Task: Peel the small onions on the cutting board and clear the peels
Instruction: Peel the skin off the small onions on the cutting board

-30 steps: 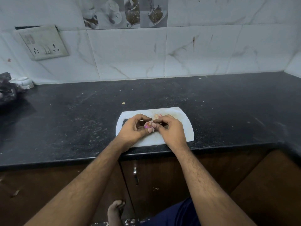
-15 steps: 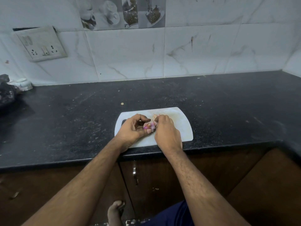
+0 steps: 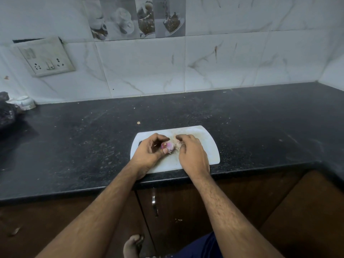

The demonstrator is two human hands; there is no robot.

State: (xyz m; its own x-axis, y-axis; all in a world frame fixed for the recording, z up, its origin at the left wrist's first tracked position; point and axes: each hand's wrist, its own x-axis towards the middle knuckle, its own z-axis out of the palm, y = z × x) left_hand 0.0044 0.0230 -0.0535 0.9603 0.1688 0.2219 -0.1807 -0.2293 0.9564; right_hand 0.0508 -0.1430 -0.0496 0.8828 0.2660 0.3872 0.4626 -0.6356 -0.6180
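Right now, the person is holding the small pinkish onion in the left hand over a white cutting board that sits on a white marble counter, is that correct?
Not quite: the counter is black, not white marble; only the wall tiles are white. The head view shows it. The rest stands: the left hand holds the small pinkish onion over the white cutting board.

Black stone counter (image 3: 242,116), marble wall tiles (image 3: 149,67), switch socket (image 3: 47,58), small white cup (image 3: 25,102), cabinet handle (image 3: 154,205)

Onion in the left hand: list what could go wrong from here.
1. The small onion is pinched only by fingertips of the left hand; it could slip and roll off the cutting board.
2. The board sits near the counter edge, so peel pulled by the right hand may fall to the floor.
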